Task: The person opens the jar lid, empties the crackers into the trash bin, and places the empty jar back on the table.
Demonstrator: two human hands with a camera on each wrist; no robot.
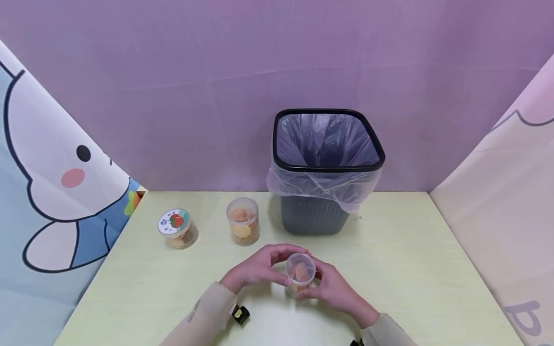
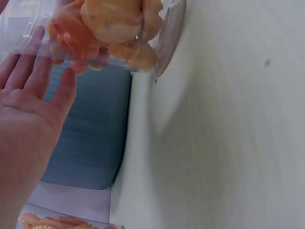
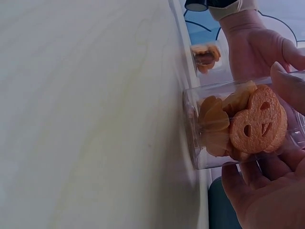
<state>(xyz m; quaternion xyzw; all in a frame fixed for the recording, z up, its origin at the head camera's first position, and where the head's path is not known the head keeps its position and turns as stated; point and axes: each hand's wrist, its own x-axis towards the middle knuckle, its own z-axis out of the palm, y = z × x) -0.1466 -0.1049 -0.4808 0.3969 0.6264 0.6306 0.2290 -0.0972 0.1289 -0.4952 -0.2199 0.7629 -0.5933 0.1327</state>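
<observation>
Between both hands stands a small clear plastic jar (image 1: 300, 270) of cookies, upright, its base at or close over the tabletop. My left hand (image 1: 263, 267) holds it from the left, thumb at the front and fingers behind. From the right, my right hand (image 1: 335, 291) grips it with its thumb in front and fingers round the far side. A brown cookie (image 3: 259, 125) with cut-out holes shows through the wall in the right wrist view. In the left wrist view, several paler cookies (image 2: 114, 21) press against the plastic near the left fingertips.
Behind the hands stands a grey bin (image 1: 315, 217) with a black rim and a clear liner. Left of it is a second cookie jar (image 1: 243, 226), and farther left a jar with a strawberry-printed lid (image 1: 178, 228). Purple cloth (image 1: 207, 120) hangs behind the pale table (image 1: 402, 269).
</observation>
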